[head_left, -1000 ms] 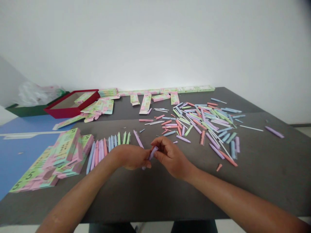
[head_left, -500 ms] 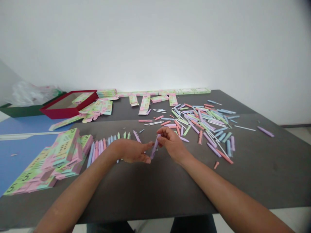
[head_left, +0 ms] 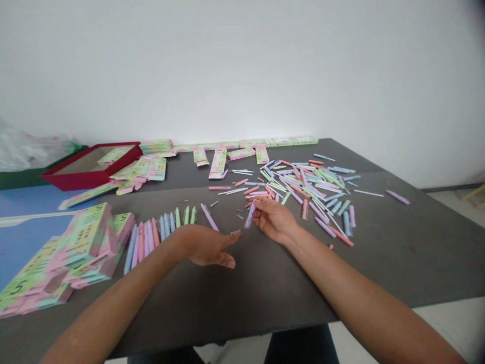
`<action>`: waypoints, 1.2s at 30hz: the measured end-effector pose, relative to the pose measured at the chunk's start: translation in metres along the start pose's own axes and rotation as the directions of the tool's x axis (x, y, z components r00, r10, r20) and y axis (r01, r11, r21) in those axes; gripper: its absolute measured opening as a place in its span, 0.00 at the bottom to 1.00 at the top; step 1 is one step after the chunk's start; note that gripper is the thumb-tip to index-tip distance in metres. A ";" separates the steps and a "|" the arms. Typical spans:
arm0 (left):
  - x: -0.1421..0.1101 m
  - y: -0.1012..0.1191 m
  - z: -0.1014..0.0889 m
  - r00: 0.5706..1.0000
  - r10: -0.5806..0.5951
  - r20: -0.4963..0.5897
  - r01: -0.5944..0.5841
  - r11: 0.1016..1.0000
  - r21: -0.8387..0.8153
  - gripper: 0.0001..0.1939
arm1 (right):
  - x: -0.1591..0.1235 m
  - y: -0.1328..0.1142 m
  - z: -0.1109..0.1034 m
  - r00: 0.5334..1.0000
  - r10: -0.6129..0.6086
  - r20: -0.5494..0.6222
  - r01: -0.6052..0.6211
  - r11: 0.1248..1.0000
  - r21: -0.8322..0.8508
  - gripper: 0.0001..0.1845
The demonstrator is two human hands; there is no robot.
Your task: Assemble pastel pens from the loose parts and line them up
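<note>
The person's right hand (head_left: pixel 275 220) holds a lilac pen barrel (head_left: pixel 250 215) at its tips: the thumb and the fingers are clamped on it, and the barrel points down toward the table top. This hand is at the near edge of a big loose pile of pastel pen parts (head_left: pixel 306 194), in the middle of the dark grey table (head_left: pixel 379 253). The pile has pink, blue, green and lilac barrels, and thin white sticks are mixed between them.

The left hand (head_left: pixel 206 246) holds nothing. It is open with the palm down, and its fingers (head_left: pixel 223 258) are a little apart. A small pale piece (head_left: pixel 235 232) lies just beside the fingertips. Between the two hands there is a gap of bare table.

Left of this hand, a row of pastel pens (head_left: pixel 159 237) lies side by side, and one loose lilac pen (head_left: pixel 209 216) lies just beyond the hand. At the left edge of the table is a stack of flat printed cartons (head_left: pixel 68 258) in pink and green, with a large "5" on them. Along the far edge stand more cartons (head_left: pixel 227 151), and some lie open near a red tray (head_left: pixel 91 167). Another lilac pen (head_left: pixel 397 197) lies alone toward the right edge.
</note>
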State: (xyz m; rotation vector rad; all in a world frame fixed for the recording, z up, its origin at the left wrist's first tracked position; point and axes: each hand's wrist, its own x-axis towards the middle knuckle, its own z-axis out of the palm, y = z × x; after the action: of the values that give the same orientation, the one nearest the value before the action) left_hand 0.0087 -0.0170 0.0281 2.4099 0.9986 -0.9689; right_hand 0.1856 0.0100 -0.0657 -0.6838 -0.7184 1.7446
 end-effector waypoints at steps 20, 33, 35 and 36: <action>0.014 0.029 0.003 0.993 -0.117 0.035 0.117 0.993 0.009 0.39 | -0.029 0.013 0.033 0.947 -0.276 0.167 0.307 0.928 -0.210 0.12; 0.023 0.015 0.009 0.996 -0.073 0.050 0.072 0.997 0.017 0.34 | 0.008 -0.008 -0.010 0.982 -0.108 -0.156 0.015 0.864 -0.503 0.15; 0.024 0.016 0.009 0.994 -0.082 0.076 0.081 0.997 0.015 0.34 | 0.012 -0.011 -0.022 0.975 -0.215 -0.050 0.093 0.606 -0.790 0.17; 0.024 0.016 0.009 0.992 -0.086 0.092 0.085 0.996 0.012 0.35 | 0.012 -0.011 -0.025 0.969 -0.246 0.024 0.132 0.433 -0.892 0.18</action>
State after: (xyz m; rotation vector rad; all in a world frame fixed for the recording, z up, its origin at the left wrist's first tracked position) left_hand 0.0287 -0.0216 0.0061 2.3224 1.0738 -1.1058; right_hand 0.2084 0.0281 -0.0749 -1.3357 -1.6150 0.9754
